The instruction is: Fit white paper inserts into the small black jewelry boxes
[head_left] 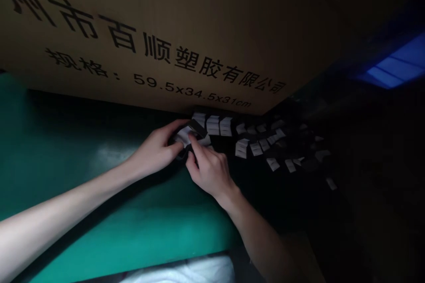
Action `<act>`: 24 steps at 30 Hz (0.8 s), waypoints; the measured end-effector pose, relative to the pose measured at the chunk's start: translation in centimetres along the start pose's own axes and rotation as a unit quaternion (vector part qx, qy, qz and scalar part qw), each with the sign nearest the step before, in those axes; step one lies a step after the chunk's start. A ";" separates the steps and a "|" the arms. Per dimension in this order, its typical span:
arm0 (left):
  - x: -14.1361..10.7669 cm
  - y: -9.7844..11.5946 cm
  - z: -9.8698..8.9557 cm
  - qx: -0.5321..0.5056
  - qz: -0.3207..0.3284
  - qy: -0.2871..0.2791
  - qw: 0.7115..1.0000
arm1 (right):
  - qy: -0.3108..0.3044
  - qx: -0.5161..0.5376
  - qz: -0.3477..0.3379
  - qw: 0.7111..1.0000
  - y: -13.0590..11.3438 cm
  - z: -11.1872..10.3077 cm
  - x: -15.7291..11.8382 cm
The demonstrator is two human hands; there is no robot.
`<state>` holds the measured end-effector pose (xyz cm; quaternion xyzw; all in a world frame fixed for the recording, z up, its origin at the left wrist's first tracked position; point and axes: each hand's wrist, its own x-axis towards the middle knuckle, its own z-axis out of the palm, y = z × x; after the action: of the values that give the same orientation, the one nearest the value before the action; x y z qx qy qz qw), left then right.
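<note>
Head view: pale piece (183, 135) in left hand (161, 147)

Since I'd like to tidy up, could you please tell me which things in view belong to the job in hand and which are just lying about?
In the job:
- small white-and-dark item, material unclear, held in the left hand, touched by the right hand
- small white rectangular pieces alongside, probably
- smooth green tabletop beneath

Apparently just standing by:
- large brown printed cardboard box
</note>
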<state>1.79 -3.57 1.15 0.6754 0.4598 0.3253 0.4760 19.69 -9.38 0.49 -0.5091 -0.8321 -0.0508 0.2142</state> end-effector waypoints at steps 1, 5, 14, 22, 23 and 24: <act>-0.1 0.0 0.0 0.008 0.010 -0.002 1.000 | 0.003 0.001 0.002 1.000 -0.1 0.0 0.0; -0.1 0.0 0.0 0.017 0.026 -0.008 0.999 | 0.012 0.014 0.012 1.000 -0.3 0.0 0.0; 0.1 0.7 -0.1 -0.107 -0.059 0.058 0.991 | 0.112 0.072 -0.034 0.991 0.7 -0.3 0.0; 0.3 1.5 -0.5 -0.308 -0.079 0.063 0.946 | 0.168 0.070 0.065 0.981 2.9 -0.8 -0.4; 0.3 1.5 -0.5 -0.297 -0.074 0.068 0.949 | 0.175 0.073 0.070 0.979 3.0 -0.9 -0.3; 0.3 1.5 -0.5 -0.288 -0.070 0.069 0.953 | 0.181 0.076 0.073 0.978 3.1 -0.9 -0.2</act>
<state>1.95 -3.31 2.74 0.4518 0.4247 0.4556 0.6387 22.71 -8.36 0.79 -0.5328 -0.7415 -0.0632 0.4028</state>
